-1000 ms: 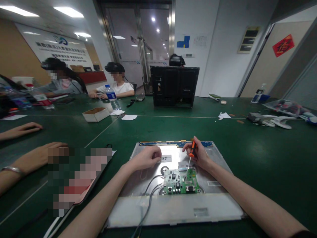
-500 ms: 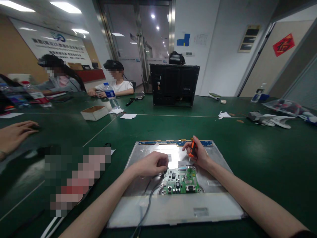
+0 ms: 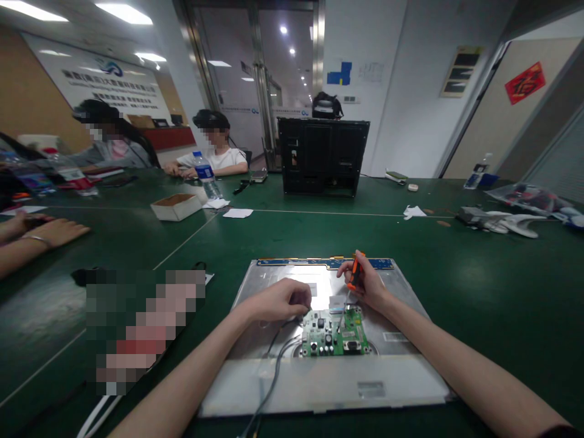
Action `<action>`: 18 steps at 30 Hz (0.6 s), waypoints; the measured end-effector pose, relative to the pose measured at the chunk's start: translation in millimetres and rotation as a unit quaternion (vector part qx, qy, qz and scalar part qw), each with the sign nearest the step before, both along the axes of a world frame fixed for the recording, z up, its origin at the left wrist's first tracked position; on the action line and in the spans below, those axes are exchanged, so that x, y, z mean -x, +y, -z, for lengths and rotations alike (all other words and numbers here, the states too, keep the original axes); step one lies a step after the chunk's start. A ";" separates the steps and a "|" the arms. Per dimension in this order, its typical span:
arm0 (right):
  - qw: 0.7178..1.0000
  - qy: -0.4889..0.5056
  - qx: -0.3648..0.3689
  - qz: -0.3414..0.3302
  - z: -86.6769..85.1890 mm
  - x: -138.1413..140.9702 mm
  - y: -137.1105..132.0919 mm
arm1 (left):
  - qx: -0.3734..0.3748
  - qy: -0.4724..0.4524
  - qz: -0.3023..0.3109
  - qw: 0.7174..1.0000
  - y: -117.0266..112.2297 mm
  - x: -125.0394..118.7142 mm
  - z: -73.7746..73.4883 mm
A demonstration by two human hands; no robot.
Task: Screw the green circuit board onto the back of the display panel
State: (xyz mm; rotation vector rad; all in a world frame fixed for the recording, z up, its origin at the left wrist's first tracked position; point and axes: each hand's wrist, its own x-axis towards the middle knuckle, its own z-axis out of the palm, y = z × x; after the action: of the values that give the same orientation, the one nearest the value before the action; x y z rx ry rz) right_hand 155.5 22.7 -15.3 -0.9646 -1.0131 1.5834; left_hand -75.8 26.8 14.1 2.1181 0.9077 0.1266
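A green circuit board [image 3: 337,340] lies on the metal back of a flat display panel [image 3: 401,380] in front of me. My right hand [image 3: 367,283] grips an orange and black screwdriver [image 3: 355,272], its shaft slanting down to the board. At the board's upper left corner is my left hand [image 3: 289,299], fingers curled and pinched together; what they hold, if anything, is hidden. Dark cables [image 3: 276,371] run from the board's left side down over the panel's front edge. A blue strip board [image 3: 292,263] lines the panel's far edge.
A black monitor housing [image 3: 323,157] stands at the back of the green table. An open white box [image 3: 176,208] and a water bottle [image 3: 204,173] are left of it. Another person's hand [image 3: 61,232] rests at left. White gloves [image 3: 506,222] lie at right. Two people sit across.
At the left, the other person's hand has moved right, and a second hand now shows beside it. My own hands and the screwdriver have hardly moved.
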 end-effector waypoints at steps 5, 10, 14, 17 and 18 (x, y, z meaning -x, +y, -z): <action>1.000 0.003 0.004 -0.003 0.2 -0.1 0.0 | -0.009 0.000 -0.001 1.000 0.5 0.6 -0.2; 1.000 0.003 0.003 -0.001 0.1 -0.4 0.5 | -0.007 0.007 0.006 1.000 2.3 1.1 0.5; 1.000 0.004 0.001 0.000 -0.1 -0.3 0.1 | -0.002 0.006 0.002 1.000 2.4 0.8 0.5; 1.000 0.005 -0.002 -0.003 -1.0 0.2 -0.4 | 0.002 0.005 -0.007 1.000 1.5 0.3 0.6; 1.000 0.005 -0.003 -0.004 -1.4 0.4 -0.5 | 0.002 0.005 -0.011 1.000 1.1 0.1 0.5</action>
State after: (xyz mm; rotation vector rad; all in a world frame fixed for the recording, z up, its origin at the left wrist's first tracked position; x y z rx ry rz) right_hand 155.1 22.1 -13.9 -0.9490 -1.0165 1.5899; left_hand -75.9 27.9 13.6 2.1082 0.9368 0.1253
